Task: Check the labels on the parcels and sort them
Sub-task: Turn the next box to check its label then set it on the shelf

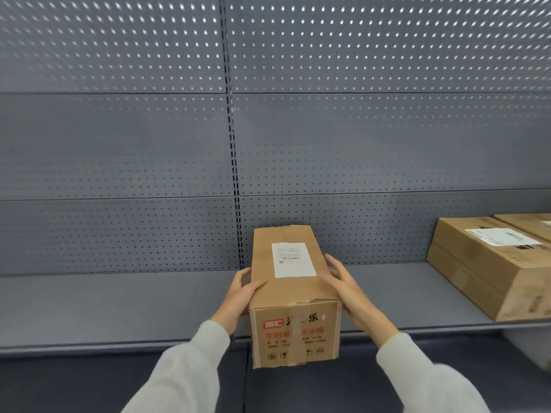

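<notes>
Looking mid-sort: left hand (238, 296) has its thumb over the top edge of the parcel (293, 296) at lower centre, half on the shelf (119, 305); right hand (347, 289) flat against its side. Label (293, 259) faces up. Another parcel (489, 263) already sits lower right.

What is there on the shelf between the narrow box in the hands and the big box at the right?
Nothing: in the head view, bare grey shelf separates the narrow box from the big box; only the right hand on the narrow box's side intrudes.
</notes>
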`<state>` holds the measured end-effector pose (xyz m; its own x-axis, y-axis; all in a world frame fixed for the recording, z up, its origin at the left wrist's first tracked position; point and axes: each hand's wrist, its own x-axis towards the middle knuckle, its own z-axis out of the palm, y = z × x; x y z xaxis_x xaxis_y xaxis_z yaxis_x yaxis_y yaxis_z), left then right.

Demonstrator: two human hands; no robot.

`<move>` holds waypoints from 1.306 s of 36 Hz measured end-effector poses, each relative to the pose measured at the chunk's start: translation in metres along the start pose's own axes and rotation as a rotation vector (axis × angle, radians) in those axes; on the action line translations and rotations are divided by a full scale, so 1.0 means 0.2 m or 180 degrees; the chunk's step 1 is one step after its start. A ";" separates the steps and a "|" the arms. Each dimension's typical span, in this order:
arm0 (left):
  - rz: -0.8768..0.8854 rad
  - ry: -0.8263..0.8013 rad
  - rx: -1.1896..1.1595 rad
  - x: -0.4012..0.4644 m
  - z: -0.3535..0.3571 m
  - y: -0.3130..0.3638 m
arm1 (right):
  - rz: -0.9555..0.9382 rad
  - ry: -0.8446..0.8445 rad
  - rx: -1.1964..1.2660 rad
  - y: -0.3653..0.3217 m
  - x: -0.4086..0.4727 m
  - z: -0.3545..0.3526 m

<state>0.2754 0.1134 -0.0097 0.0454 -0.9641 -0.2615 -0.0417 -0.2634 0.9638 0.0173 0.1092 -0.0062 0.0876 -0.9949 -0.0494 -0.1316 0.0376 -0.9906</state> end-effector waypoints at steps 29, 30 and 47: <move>-0.0377 0.0166 0.0313 0.36 0.11 0.13 | 0.0455 -0.0234 -0.0089 0.03 0.48 0.02; -0.0362 0.0202 0.0349 0.35 0.12 0.13 | 0.0490 -0.0289 -0.0062 0.02 0.47 0.02; 0.0294 0.0418 0.0375 0.17 0.12 0.27 | -0.0318 0.0148 -0.0323 -0.19 0.30 0.03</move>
<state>0.2510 0.0657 0.0313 0.1653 -0.9738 -0.1559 -0.1677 -0.1835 0.9686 0.0337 0.0486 0.0272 0.0597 -0.9966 0.0571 -0.2239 -0.0691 -0.9721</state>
